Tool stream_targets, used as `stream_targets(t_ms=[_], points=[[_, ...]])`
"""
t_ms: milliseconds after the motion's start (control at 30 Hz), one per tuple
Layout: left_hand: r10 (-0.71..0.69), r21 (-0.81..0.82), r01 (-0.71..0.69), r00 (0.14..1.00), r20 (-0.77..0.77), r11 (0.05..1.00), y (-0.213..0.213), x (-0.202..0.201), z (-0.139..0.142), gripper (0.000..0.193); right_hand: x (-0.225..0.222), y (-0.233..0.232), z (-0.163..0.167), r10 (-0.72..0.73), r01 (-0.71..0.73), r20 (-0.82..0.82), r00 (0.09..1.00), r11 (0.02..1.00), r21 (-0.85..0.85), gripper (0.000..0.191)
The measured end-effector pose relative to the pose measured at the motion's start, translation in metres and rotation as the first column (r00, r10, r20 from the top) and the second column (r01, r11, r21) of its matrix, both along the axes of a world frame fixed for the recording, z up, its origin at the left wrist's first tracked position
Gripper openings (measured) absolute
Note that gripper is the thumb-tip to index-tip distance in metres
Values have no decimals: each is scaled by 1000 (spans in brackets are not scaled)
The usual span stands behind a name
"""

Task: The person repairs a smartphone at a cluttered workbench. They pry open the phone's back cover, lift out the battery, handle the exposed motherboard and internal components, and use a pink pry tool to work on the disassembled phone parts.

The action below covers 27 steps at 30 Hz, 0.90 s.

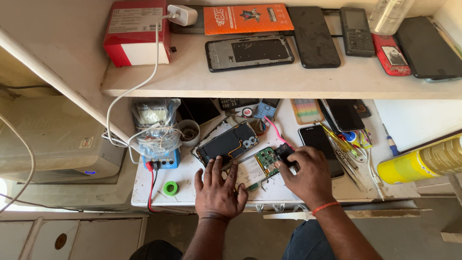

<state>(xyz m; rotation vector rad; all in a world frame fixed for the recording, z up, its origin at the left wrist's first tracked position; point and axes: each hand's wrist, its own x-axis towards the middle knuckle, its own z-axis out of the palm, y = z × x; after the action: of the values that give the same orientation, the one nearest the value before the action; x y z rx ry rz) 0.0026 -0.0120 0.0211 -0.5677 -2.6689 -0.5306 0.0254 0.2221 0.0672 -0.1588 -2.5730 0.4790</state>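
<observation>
My left hand [219, 185] lies flat and empty on the table [154, 180] while my right hand [305, 168] pinches the light, fragile circuit board [266, 160], best gripped by its edges.

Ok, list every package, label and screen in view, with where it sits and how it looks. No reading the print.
Red and white box: upper shelf, far left, rectangular, pale label on top.
Orange flat packet: upper shelf, middle, rectangular, dark emblem.
Dark phone screen: lower bench, just beyond the right hand, black, unlit.
Keypad phone: upper shelf, right, small grey screen.
Yellow can: right edge, lying tilted, printed label.
Opened phone: beyond the left hand.
</observation>
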Motion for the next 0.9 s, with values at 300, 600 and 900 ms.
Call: stream_targets(t_ms=[300, 600, 900], points=[[-5, 13, 6, 1000, -23, 1000, 1, 1, -2, 62, 24, 20, -1, 86, -76, -123, 989, 993, 86, 40], [-9, 18, 10, 999, -51, 1000, 2, 2, -3, 61, 28, 44, -28, -75, 78, -35, 997, 991, 113, 49], [-20, -4, 20, 999, -26, 1000, 1, 12, 6, 65, 31, 50, -39, -148, 145, 17, 989, 980, 138, 52]])
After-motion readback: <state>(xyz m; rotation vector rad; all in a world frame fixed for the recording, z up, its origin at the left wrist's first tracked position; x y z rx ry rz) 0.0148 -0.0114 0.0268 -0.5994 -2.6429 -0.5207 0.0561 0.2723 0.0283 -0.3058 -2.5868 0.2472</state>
